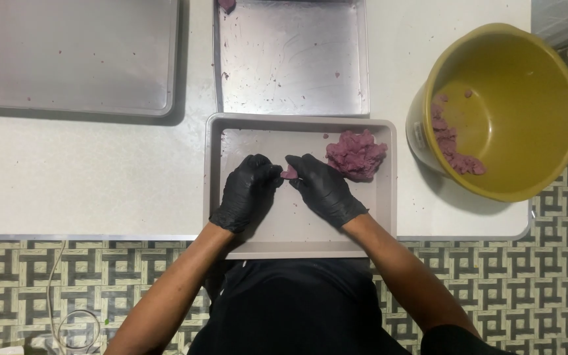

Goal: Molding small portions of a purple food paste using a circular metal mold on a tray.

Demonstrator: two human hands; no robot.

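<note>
Both my hands wear black gloves and meet over a grey plastic tray (231, 131) in front of me. Between the fingertips of my left hand (248, 190) and my right hand (320, 187) sits a small purple piece of dough (289, 173), pinched by both. A larger lump of the same purple dough (356, 154) lies in the tray's far right corner, just beyond my right hand.
A yellow bucket (514, 79) with purple dough stuck to its inner wall stands at the right on the white table (87, 177). A metal baking pan (294, 59) lies behind the tray, an upturned grey tray (77, 56) at the far left. Patterned floor lies below.
</note>
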